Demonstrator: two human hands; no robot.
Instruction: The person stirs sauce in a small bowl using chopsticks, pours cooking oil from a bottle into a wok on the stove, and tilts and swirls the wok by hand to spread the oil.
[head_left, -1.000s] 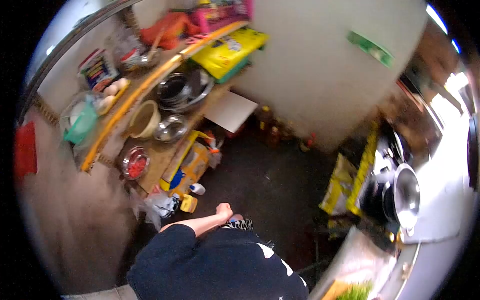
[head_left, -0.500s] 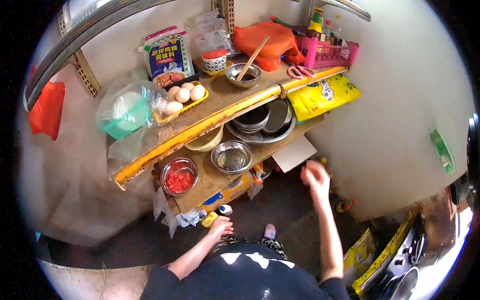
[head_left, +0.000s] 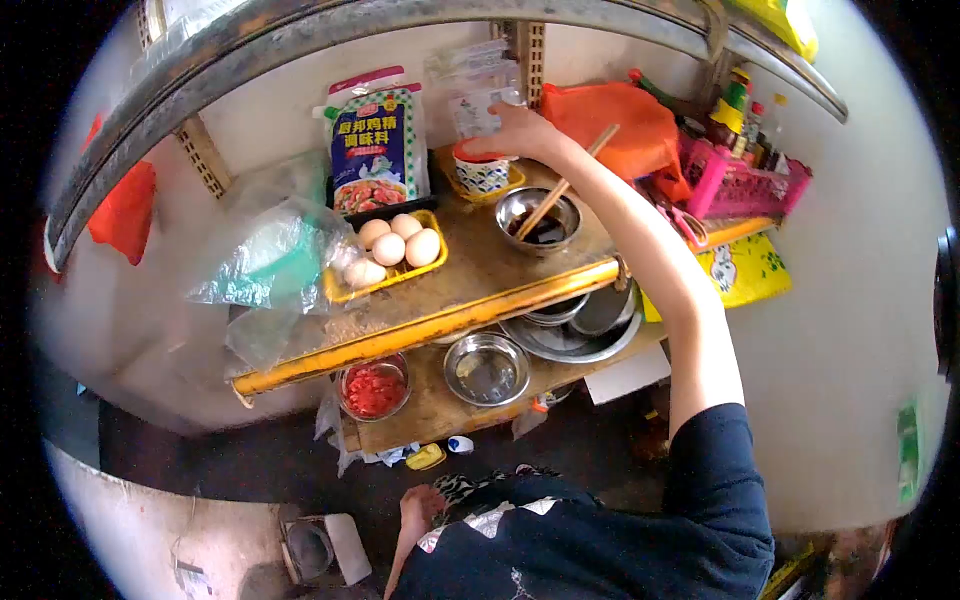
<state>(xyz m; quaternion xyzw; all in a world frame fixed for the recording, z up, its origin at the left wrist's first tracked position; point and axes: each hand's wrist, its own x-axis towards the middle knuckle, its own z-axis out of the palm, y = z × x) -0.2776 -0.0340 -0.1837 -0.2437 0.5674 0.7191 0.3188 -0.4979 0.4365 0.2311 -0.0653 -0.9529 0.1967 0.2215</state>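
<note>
My right hand (head_left: 512, 132) reaches over the upper shelf, its fingers closed around the red lid (head_left: 478, 151) of a small patterned jar (head_left: 484, 176). The jar stands upright on a little yellow tray (head_left: 515, 178). To the right of it is a steel bowl (head_left: 538, 218) of dark liquid, with a pair of chopsticks (head_left: 575, 170) leaning in it. My left hand (head_left: 422, 503) hangs low beside my body, away from the shelves; its fingers are partly hidden and blurred.
Eggs (head_left: 392, 245) sit in a yellow basket (head_left: 437, 257) beside a seasoning bag (head_left: 376, 145). A pink crate (head_left: 745, 190) holds several bottles. On the lower shelf stand a bowl of red minced meat (head_left: 374, 390) and a steel bowl (head_left: 487, 370). A metal rail (head_left: 400, 28) crosses overhead.
My right hand has risen from beside the lower shelf to the patterned jar and taken hold of its lid. My left hand has dropped lower. The view has shifted and moved closer.
</note>
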